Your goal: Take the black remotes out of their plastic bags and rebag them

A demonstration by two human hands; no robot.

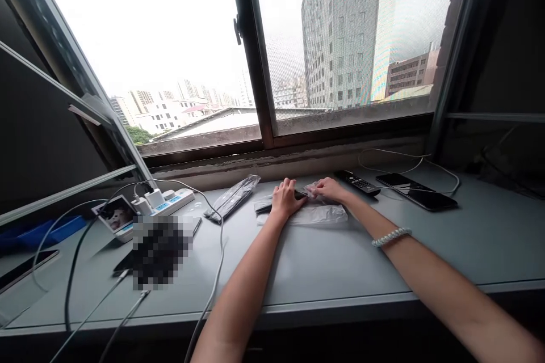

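Note:
Near the window, my left hand (286,198) is closed over a long dark object (264,205) and holds it down on the desk. Most of that object is hidden under the hand, so its kind is unclear. My right hand (327,189), with a beaded band on the wrist, pinches crumpled clear plastic (309,189) at the object's right end. A clear plastic bag (323,214) lies flat just in front of both hands. Left of them is a dark item in a clear plastic sleeve (233,198). To the right rests a black remote control (360,182).
A black phone (417,190) with a white cable lies at the right. On the left stand a white power strip (170,204) with plugs, a propped photo (116,214) and a blurred-out dark device (196,227). Cables cross the grey desk (323,272), and a blue tray (51,233) sits far left.

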